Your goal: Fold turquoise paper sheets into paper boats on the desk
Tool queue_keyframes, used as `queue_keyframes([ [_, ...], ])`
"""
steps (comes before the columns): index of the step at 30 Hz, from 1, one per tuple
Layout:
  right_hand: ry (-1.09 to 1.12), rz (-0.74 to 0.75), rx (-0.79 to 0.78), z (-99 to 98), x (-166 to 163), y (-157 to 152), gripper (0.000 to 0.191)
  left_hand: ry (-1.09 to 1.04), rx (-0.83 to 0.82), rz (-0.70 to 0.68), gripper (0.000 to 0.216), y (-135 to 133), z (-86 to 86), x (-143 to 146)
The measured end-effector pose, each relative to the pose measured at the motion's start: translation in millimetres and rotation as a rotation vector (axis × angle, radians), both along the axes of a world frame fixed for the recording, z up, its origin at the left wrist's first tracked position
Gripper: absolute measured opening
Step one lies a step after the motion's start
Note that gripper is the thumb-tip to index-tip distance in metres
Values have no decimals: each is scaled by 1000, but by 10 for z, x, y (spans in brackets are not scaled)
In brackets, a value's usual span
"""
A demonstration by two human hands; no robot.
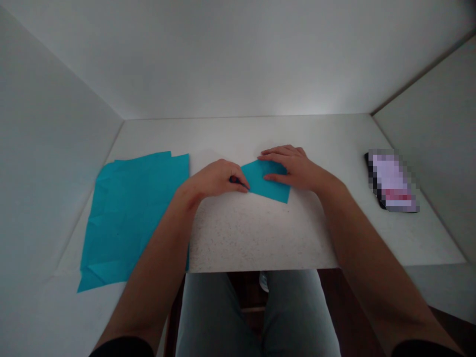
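A: What was seen nearest the camera, at the bottom of the frame?

B: Two legs in grey trousers were seen at bottom centre, under the near edge of the white table (260, 243). Dark sleeve ends were seen at the bottom corners, and both bare forearms were stretched up from them toward the middle of the frame.

A: And on the table itself?

B: A stack of teal paper sheets (126, 213) was laid flat at the left of the frame, its near corner reaching over the table edge at lower left. The left forearm was passed over its right edge.

A: Where was the piece being worked?

B: A small folded teal paper (269, 184) was laid flat at the centre of the frame, well apart from the stack. The left hand (215, 179) was curled at its left corner, fingertips pinched together on that corner. The right hand (293, 166) was laid flat on its upper right part, fingers held together and pressed down, thumb stretched along the paper.

A: Anything farther off?

B: A blurred dark object (392, 181) was seen at the right of the frame, untouched. Plain white walls were seen behind and at both sides.
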State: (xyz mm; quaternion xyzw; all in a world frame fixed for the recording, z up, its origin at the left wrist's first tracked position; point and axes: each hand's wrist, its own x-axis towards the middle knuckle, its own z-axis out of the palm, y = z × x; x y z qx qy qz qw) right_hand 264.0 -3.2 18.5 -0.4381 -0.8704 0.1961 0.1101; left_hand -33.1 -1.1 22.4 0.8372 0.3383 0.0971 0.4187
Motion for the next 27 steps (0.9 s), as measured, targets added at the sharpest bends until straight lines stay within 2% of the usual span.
queue_keyframes([
  [3,-8,5,-24,-72,28,22,67,27,18,90,22,10,-3,-7],
  [7,-18,-40,-8,-111,47,23,75,68,146,195,31,33,-20,-11],
  [11,-29,-56,3,-127,7,3,86,100,204,268,27,48,-35,-42],
  [17,-3,1,23,-141,-181,-66,93,125,207,351,22,20,-69,-16],
  [20,11,-32,63,-103,-203,-84,98,173,243,412,20,4,-70,7],
  [23,29,-62,56,-13,-80,-53,77,242,305,494,15,16,-57,-46],
  [25,61,-50,-10,60,41,-17,56,267,349,574,10,40,-57,-123],
  [27,96,-18,-108,123,140,14,47,277,388,637,7,67,-75,-200],
])
